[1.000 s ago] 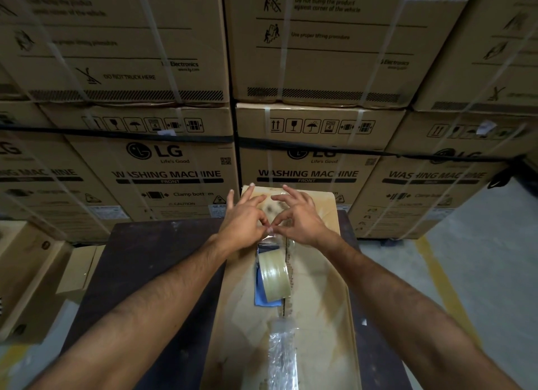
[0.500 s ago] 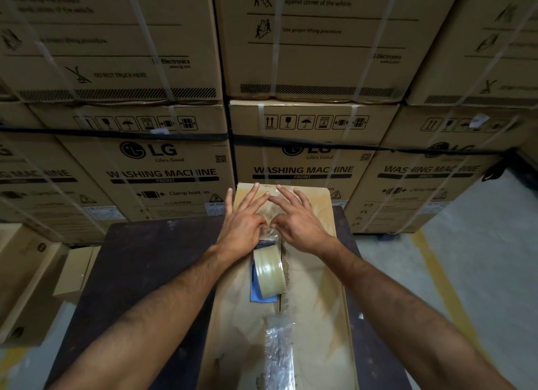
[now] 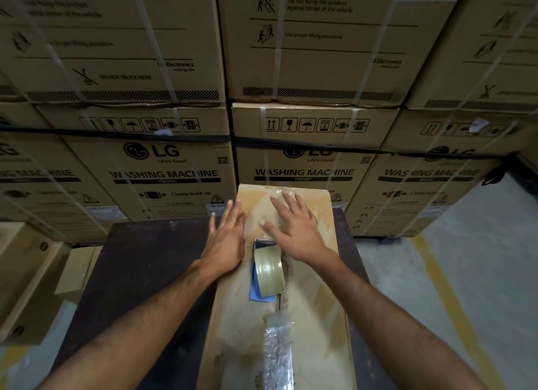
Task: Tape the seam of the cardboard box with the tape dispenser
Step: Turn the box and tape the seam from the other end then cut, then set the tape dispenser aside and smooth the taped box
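Note:
A long flat cardboard box (image 3: pixel 317 308) lies lengthwise on a dark table. Its centre seam runs away from me, with wrinkled clear tape (image 3: pixel 276 352) over the near part. The tape dispenser (image 3: pixel 266 270), blue with a roll of clear tape, rests on the seam at mid-box. My left hand (image 3: pixel 225 238) lies flat on the box's left half, fingers spread. My right hand (image 3: pixel 294 226) lies flat over the seam just beyond the dispenser, fingers spread toward the far end. Neither hand holds anything.
The dark table (image 3: pixel 139 273) carries the box. Stacked, strapped washing-machine cartons (image 3: pixel 174 168) form a wall right behind it. Smaller cardboard boxes (image 3: pixel 32 282) stand at the left. A grey floor with a yellow line (image 3: pixel 445 296) lies to the right.
Both hands have moved apart from a pinch at the tape end and now lie flat, sliding outward and forward over the box top. The dispenser stays put.

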Action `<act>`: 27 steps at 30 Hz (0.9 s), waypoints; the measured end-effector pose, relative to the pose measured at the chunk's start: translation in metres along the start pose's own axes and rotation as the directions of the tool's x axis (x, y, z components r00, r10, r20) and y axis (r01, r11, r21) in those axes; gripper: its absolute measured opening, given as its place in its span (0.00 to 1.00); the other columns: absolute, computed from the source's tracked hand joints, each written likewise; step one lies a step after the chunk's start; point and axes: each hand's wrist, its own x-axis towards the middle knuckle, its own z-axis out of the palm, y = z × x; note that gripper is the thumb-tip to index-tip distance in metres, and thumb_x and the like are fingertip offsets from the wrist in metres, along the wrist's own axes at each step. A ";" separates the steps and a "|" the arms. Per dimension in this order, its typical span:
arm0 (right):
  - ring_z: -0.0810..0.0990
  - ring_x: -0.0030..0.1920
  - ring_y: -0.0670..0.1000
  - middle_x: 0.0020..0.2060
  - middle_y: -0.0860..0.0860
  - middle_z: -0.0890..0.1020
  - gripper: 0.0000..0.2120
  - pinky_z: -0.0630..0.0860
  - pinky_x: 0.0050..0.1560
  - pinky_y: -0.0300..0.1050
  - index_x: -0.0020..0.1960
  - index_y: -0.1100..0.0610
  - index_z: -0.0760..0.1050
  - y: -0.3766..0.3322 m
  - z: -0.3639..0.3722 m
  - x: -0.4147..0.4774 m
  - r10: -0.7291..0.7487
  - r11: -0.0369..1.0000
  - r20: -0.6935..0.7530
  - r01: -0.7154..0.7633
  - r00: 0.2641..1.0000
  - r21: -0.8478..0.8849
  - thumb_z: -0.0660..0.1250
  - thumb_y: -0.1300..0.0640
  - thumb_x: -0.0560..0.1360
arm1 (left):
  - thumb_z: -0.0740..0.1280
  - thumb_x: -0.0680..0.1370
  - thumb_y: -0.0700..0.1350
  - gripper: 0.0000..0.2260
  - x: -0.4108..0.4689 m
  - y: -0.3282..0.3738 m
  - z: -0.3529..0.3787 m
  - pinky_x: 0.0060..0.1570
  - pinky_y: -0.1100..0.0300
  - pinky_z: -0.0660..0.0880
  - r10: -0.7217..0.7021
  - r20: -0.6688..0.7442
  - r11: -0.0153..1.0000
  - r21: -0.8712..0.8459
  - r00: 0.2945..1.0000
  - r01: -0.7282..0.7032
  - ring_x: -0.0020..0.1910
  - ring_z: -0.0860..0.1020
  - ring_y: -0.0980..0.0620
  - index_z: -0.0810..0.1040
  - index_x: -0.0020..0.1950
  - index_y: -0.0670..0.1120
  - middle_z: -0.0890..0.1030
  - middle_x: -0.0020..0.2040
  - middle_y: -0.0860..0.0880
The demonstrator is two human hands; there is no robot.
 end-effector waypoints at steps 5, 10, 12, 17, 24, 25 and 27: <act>0.39 0.85 0.67 0.87 0.56 0.41 0.42 0.48 0.78 0.80 0.85 0.39 0.42 -0.062 0.030 -0.044 0.083 0.966 0.034 -0.072 0.996 -0.249 0.50 0.25 0.77 | 0.59 0.83 0.59 0.41 -0.050 -0.001 0.035 0.82 0.45 0.29 -0.068 0.107 0.998 0.018 0.992 0.067 0.84 0.28 0.48 0.39 0.87 0.47 0.29 0.83 0.50; 0.42 0.84 0.73 0.87 0.59 0.42 0.34 0.59 0.75 0.80 0.86 0.41 0.45 -0.076 0.054 -0.061 0.167 0.944 0.013 -0.156 0.986 -0.290 0.55 0.42 0.84 | 0.56 0.84 0.60 0.40 -0.076 -0.001 0.053 0.76 0.52 0.20 -0.075 0.100 0.994 0.081 0.992 0.067 0.83 0.27 0.47 0.34 0.85 0.47 0.30 0.85 0.47; 0.43 0.84 0.74 0.87 0.59 0.43 0.34 0.63 0.74 0.79 0.86 0.41 0.48 -0.072 0.055 -0.061 0.174 0.937 0.014 -0.161 0.985 -0.309 0.58 0.45 0.84 | 0.51 0.85 0.56 0.35 -0.079 0.004 0.054 0.78 0.48 0.24 -0.064 0.080 0.994 0.094 0.995 0.056 0.84 0.28 0.47 0.37 0.85 0.45 0.33 0.86 0.46; 0.46 0.83 0.75 0.87 0.60 0.46 0.39 0.73 0.72 0.72 0.86 0.43 0.51 -0.073 0.044 -0.065 0.153 0.947 0.062 -0.128 0.986 -0.295 0.69 0.50 0.82 | 0.35 0.81 0.58 0.35 -0.082 0.006 0.052 0.82 0.45 0.31 -0.036 0.063 0.995 0.092 0.997 0.030 0.85 0.32 0.49 0.42 0.87 0.46 0.38 0.87 0.49; 0.53 0.83 0.74 0.86 0.60 0.54 0.32 0.68 0.77 0.70 0.85 0.43 0.58 -0.027 -0.015 -0.110 0.103 0.952 -0.141 -0.138 0.985 -0.272 0.63 0.52 0.83 | 0.38 0.85 0.63 0.33 -0.086 0.009 0.056 0.82 0.41 0.31 -0.044 0.053 0.985 0.168 0.998 0.034 0.87 0.38 0.46 0.47 0.87 0.48 0.44 0.88 0.48; 0.55 0.82 0.74 0.85 0.61 0.57 0.31 0.68 0.76 0.73 0.84 0.44 0.61 -0.011 -0.024 -0.119 0.094 0.953 -0.216 -0.150 0.972 -0.263 0.63 0.52 0.82 | 0.34 0.83 0.65 0.35 -0.089 0.013 0.056 0.81 0.41 0.29 -0.046 0.062 0.982 0.187 0.997 0.034 0.86 0.36 0.46 0.43 0.86 0.49 0.40 0.87 0.49; 0.56 0.82 0.74 0.84 0.61 0.60 0.31 0.67 0.76 0.75 0.83 0.44 0.63 0.025 -0.042 -0.137 0.118 0.949 -0.318 -0.201 0.941 -0.242 0.65 0.54 0.81 | 0.32 0.81 0.68 0.37 -0.094 0.019 0.057 0.81 0.41 0.28 -0.041 0.059 0.978 0.209 0.997 0.027 0.86 0.34 0.47 0.41 0.86 0.50 0.38 0.87 0.49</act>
